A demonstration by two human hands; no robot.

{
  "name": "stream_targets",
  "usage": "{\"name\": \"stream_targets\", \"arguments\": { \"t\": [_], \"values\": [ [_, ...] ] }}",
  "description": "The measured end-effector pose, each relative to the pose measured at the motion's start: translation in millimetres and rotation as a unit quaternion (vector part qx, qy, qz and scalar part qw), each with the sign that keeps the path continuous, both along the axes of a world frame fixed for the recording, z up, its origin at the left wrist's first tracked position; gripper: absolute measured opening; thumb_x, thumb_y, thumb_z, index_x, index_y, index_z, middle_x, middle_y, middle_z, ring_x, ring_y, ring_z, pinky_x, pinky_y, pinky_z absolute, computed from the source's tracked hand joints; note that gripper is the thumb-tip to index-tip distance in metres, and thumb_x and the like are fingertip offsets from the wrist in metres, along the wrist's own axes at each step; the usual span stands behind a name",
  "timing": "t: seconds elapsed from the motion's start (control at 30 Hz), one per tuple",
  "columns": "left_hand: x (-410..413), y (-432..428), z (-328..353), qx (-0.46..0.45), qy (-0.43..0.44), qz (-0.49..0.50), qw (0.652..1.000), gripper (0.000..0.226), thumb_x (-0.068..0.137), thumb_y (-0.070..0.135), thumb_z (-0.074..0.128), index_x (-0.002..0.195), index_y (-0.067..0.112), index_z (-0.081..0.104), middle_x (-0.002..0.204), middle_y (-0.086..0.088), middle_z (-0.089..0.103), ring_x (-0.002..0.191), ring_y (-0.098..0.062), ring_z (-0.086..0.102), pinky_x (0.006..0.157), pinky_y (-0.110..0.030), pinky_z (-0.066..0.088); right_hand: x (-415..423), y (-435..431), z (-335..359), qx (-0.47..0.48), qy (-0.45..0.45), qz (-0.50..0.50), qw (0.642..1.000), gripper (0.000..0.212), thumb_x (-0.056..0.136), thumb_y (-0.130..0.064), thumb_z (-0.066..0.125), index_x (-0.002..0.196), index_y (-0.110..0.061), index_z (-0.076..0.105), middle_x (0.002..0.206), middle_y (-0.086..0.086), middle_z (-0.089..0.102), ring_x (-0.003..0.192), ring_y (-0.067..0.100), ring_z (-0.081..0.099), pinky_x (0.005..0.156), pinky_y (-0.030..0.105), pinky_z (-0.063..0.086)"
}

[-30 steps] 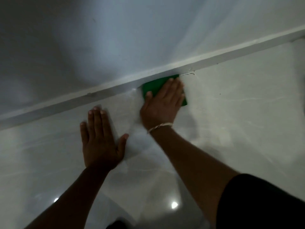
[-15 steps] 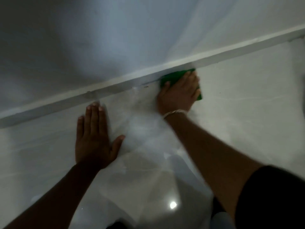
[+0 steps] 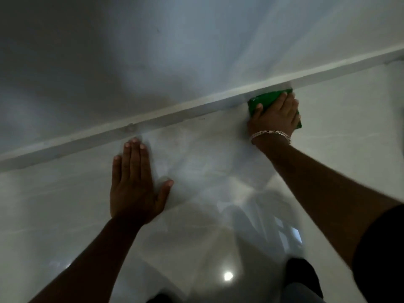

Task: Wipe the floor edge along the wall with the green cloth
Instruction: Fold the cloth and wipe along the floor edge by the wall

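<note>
Green cloth (image 3: 263,101) now sits farther right along the skirting (image 3: 153,119) than 1 second ago, so the wipe is advancing along the floor (image 3: 218,171) edge. Right hand (image 3: 276,115) presses flat on it, fingers together; left hand (image 3: 133,182) rests flat, braced. Cloth looks folded, bright, mostly covered.
</note>
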State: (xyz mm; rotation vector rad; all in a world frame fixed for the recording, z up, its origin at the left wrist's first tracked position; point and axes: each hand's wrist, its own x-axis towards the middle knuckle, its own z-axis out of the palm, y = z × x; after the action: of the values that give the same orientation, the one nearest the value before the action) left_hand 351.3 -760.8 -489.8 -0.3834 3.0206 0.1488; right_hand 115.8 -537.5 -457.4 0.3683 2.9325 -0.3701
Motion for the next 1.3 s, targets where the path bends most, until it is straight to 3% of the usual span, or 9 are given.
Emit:
{"name": "stream_targets", "arguments": {
  "t": [0.1, 0.27, 0.43, 0.63, 0.77, 0.93, 1.0, 1.17, 1.3],
  "values": [
    [-1, 1, 2, -0.001, 0.004, -0.001, 1.000, 0.097, 0.089, 0.065, 0.037, 0.157, 0.000, 0.011, 0.167, -0.021, 0.012, 0.157, -0.034, 0.006, 0.127, -0.049, 0.010, 39, -61, 6, -0.009, -0.034, -0.033, 0.999, 0.071, 0.095, -0.034, 0.039, 0.151, 0.000, 0.011, 0.163, 0.019, 0.009, 0.151, 0.035, 0.006, 0.122, 0.053, 0.007],
    [1, 1, 3, 0.008, -0.012, -0.010, 1.000, 0.097, 0.087, 0.061, 0.040, 0.155, -0.004, 0.015, 0.165, -0.025, 0.015, 0.155, -0.040, 0.013, 0.124, -0.055, 0.018, 143, -166, 18, -0.063, -0.065, 0.125, 0.988, 0.089, 0.087, -0.056, 0.025, 0.150, 0.004, 0.008, 0.161, 0.027, 0.006, 0.150, 0.041, 0.004, 0.121, 0.057, 0.009],
    [1, 0, 2, 0.001, -0.025, -0.012, 1.000, 0.098, 0.088, 0.066, 0.033, 0.157, -0.001, 0.010, 0.167, -0.023, 0.011, 0.157, -0.036, 0.007, 0.127, -0.051, 0.011, 118, -89, 6, -0.051, -0.053, 0.304, 0.950, 0.079, 0.094, -0.048, 0.043, 0.152, -0.005, 0.012, 0.163, 0.018, 0.012, 0.151, 0.033, 0.009, 0.121, 0.050, 0.013],
    [0, -2, 0, 0.002, -0.015, 0.001, 1.000, 0.098, 0.089, 0.067, 0.037, 0.157, 0.000, 0.012, 0.167, -0.022, 0.014, 0.157, -0.033, 0.008, 0.127, -0.051, 0.012, 5, 14, 11, 0.022, -0.066, 0.088, 0.994, 0.077, 0.097, -0.049, 0.034, 0.151, 0.000, 0.009, 0.163, 0.020, 0.009, 0.150, 0.035, 0.008, 0.121, 0.054, 0.013],
    [1, 3, 3, 0.006, -0.006, -0.008, 1.000, 0.097, 0.089, 0.066, 0.036, 0.156, -0.001, 0.014, 0.167, -0.023, 0.014, 0.157, -0.035, 0.009, 0.126, -0.052, 0.013, 17, -23, 11, -0.012, -0.070, 0.004, 0.997, 0.073, 0.098, -0.037, 0.040, 0.151, 0.004, 0.008, 0.162, 0.022, 0.009, 0.150, 0.038, 0.008, 0.121, 0.052, 0.012],
    [-22, 4, -3, 0.110, -0.042, -0.083, 0.990, 0.082, 0.097, 0.046, 0.029, 0.154, -0.010, 0.009, 0.166, -0.028, 0.001, 0.158, -0.027, -0.002, 0.126, -0.055, 0.009, 116, -152, -5, -0.048, -0.158, 0.100, 0.981, 0.074, 0.102, -0.041, 0.030, 0.151, 0.000, -0.009, 0.162, 0.022, -0.013, 0.149, 0.039, -0.016, 0.120, 0.057, -0.006],
    [-20, 5, -2, 0.103, -0.039, -0.066, 0.992, 0.083, 0.096, 0.046, 0.031, 0.153, -0.011, 0.011, 0.166, -0.029, 0.004, 0.158, -0.028, 0.001, 0.126, -0.056, 0.010, 131, -172, -7, -0.066, -0.150, 0.101, 0.981, 0.083, 0.097, -0.051, 0.031, 0.151, 0.003, -0.002, 0.161, 0.026, -0.007, 0.149, 0.042, -0.010, 0.121, 0.059, 0.002],
    [4, 3, 5, 0.007, -0.030, -0.018, 0.999, 0.098, 0.087, 0.064, 0.029, 0.157, -0.001, 0.008, 0.167, -0.025, 0.009, 0.156, -0.038, 0.007, 0.126, -0.054, 0.009, 125, -103, 6, -0.049, -0.069, 0.295, 0.952, 0.074, 0.098, -0.041, 0.034, 0.151, 0.003, 0.005, 0.161, 0.025, 0.005, 0.150, 0.040, 0.001, 0.121, 0.054, 0.000],
    [0, -1, -2, 0.015, -0.008, -0.011, 1.000, 0.097, 0.088, 0.065, 0.030, 0.158, 0.002, 0.007, 0.167, -0.023, 0.010, 0.157, -0.035, 0.007, 0.126, -0.052, 0.009, 58, -27, 5, -0.027, -0.052, 0.261, 0.964, 0.072, 0.099, -0.039, 0.040, 0.150, 0.002, 0.010, 0.160, 0.026, 0.012, 0.149, 0.040, 0.009, 0.123, 0.052, 0.009]
  ]
}}
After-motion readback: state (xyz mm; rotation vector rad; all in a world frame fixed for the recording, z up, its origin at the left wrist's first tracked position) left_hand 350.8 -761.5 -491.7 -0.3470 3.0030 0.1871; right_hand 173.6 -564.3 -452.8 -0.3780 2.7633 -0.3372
